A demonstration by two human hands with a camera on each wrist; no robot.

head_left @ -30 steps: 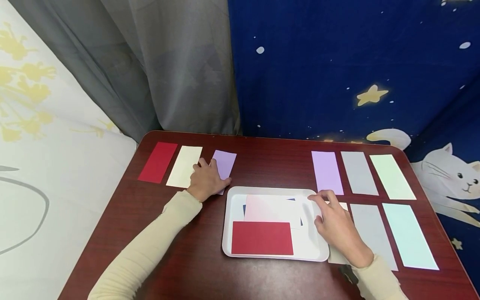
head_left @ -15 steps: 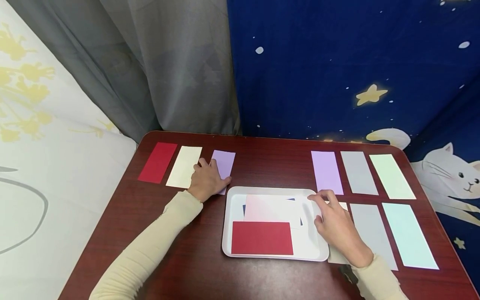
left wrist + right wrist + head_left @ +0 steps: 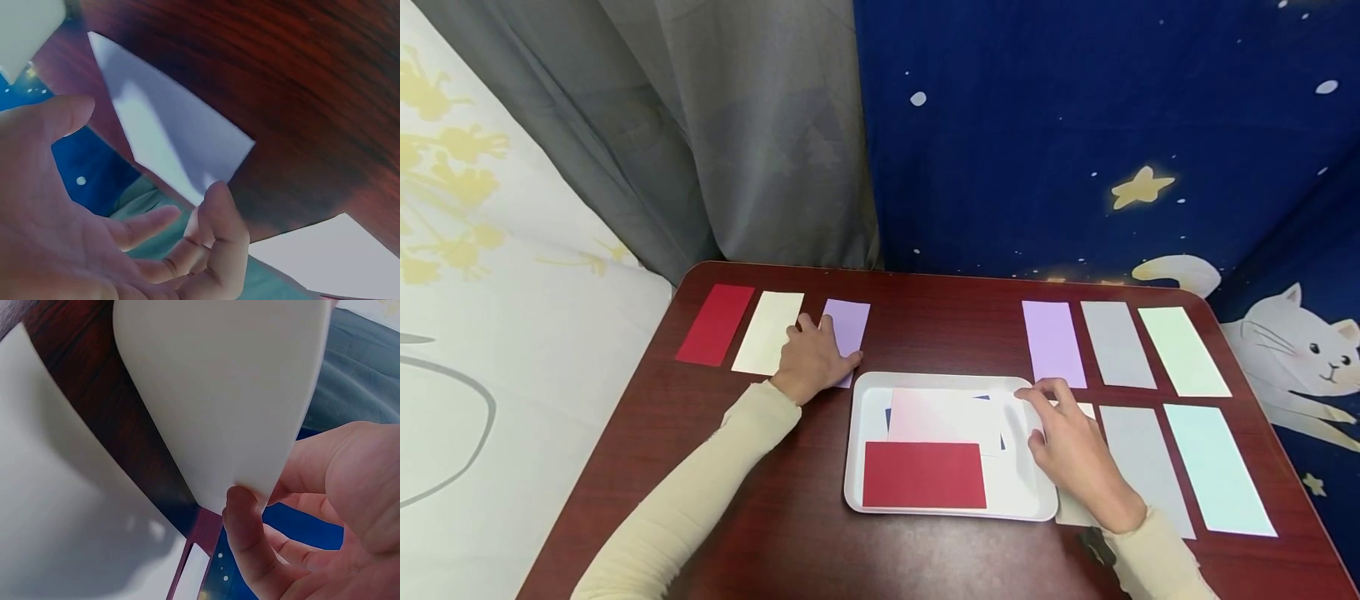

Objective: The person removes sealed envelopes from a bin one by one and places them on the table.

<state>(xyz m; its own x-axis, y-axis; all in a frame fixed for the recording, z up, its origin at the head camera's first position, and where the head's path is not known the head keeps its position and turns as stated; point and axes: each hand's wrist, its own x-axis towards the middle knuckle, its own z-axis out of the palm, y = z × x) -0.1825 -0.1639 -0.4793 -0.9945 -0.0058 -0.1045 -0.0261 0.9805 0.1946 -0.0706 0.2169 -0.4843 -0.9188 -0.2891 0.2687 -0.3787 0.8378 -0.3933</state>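
Note:
A lilac card [image 3: 850, 323] lies third in the left row, partly under my left hand [image 3: 812, 358]. That hand is spread, its thumb out to the right over the card's near end and its other fingers towards the cream card [image 3: 769, 329]. In the left wrist view a fingertip [image 3: 219, 190] overlaps the near corner of the lilac card [image 3: 169, 125]. My right hand [image 3: 1075, 446] holds the right rim of a white tray [image 3: 925, 379], one finger against its outer wall in the right wrist view. Inside lie a red card [image 3: 923, 475], a pale pink card [image 3: 936, 417] and dark blue corners beneath.
A red card [image 3: 715, 325] ends the left row. On the right lie a lilac card [image 3: 1055, 342], grey cards [image 3: 1118, 344], a pale green card [image 3: 1184, 350] and a pale aqua card [image 3: 1219, 471]. A cream card [image 3: 1075, 508] is half hidden by my right hand. Curtains [image 3: 760, 167] hang behind the table.
The lilac card under my left hand has shifted slightly to the left and straightened a little. Tray, right hand and the other cards stay in place.

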